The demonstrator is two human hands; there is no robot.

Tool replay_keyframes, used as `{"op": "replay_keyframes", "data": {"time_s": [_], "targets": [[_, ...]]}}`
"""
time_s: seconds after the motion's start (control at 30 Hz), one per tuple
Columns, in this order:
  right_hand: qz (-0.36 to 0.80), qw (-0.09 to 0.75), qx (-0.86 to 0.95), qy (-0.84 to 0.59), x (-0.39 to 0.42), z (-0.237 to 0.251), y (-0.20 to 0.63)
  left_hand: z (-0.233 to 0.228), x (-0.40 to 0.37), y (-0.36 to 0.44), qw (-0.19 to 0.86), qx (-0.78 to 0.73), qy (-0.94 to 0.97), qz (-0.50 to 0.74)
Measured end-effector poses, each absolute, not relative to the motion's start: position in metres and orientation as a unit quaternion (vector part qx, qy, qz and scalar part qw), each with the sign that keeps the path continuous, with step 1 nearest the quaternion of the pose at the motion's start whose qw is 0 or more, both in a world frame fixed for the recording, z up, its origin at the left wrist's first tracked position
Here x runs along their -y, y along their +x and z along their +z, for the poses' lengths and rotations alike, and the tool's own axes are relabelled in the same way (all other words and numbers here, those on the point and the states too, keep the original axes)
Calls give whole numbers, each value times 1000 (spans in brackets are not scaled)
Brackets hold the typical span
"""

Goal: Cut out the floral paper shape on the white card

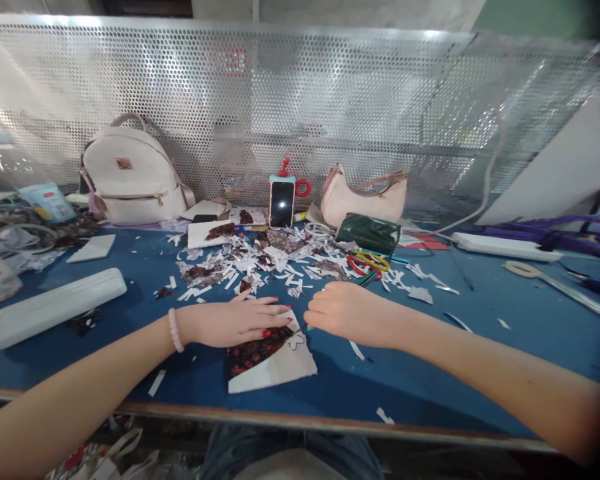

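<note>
Here my left hand (240,323) lies flat, fingers spread, on the patterned paper (267,360) at the bench (430,373) front edge; my right hand (343,312) is curled beside it, grip hidden. No writing is legible.

Head view — down over table (430,373)

Scrap-strewn blue table (430,373), bags, phone (281,204)
</note>
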State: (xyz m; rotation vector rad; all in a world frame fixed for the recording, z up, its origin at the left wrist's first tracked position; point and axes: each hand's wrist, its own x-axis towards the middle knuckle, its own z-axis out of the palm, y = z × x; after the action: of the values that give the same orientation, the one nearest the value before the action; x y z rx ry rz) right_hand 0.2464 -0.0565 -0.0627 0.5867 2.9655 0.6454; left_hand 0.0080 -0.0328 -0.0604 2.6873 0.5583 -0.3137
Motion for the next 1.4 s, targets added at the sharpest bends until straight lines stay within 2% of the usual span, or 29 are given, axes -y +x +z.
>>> {"op": "replay_keyframes", "data": {"time_s": [0.7, 0.87, 1.0, 1.13, 1.27, 1.4], "targets": [[217, 87, -952, 198, 62, -54, 255, -60, 32, 7, 185, -193, 958, -105], [213, 25, -948, 236, 59, -50, 267, -65, 30, 5, 184, -190, 960, -90], [159, -26, -938, 308, 61, -49, 267, -70, 30, 7, 177, -172, 969, -22], [45, -58, -918, 390, 66, -58, 254, -67, 34, 9, 192, -196, 961, 46], [-71, -63, -895, 435, 69, -74, 240, -65, 36, 11, 231, -236, 943, 47], [-99, -77, -883, 453, 69, -85, 236, -66, 36, 13, 297, -274, 912, 69]]}}
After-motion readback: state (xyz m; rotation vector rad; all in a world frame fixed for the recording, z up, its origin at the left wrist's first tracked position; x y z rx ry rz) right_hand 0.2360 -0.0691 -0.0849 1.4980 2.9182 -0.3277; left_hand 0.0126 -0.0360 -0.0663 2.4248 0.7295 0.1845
